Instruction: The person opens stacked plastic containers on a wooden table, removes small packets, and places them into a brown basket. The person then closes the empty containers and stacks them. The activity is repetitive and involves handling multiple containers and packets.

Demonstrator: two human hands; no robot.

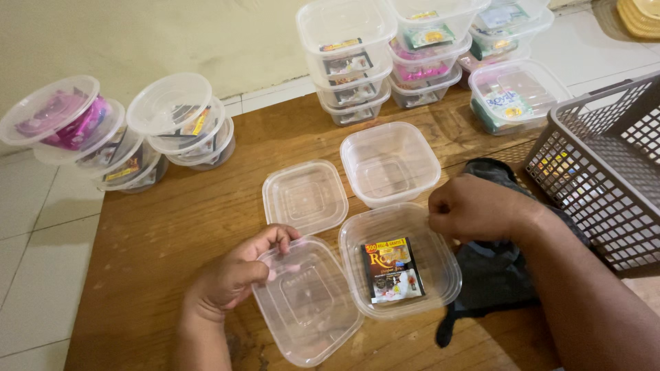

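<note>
My left hand (234,278) grips the near-left edge of a clear square plastic lid (306,302) lying on the wooden board. My right hand (474,206) is curled at the right rim of a clear square container (440,275) that holds one dark sachet (392,270) with a yellow top. Its fingers touch the rim; whether they pinch it I cannot tell. A second clear lid (304,196) lies flat just beyond my left hand. An empty clear container (390,163) stands behind the filled one.
Stacks of filled square containers (350,62) stand at the back, one more (515,96) at the right. Round tubs with lids (172,113) lean at the back left. A grey mesh basket (605,165) sits at the right; dark cloth (491,275) lies under my right arm.
</note>
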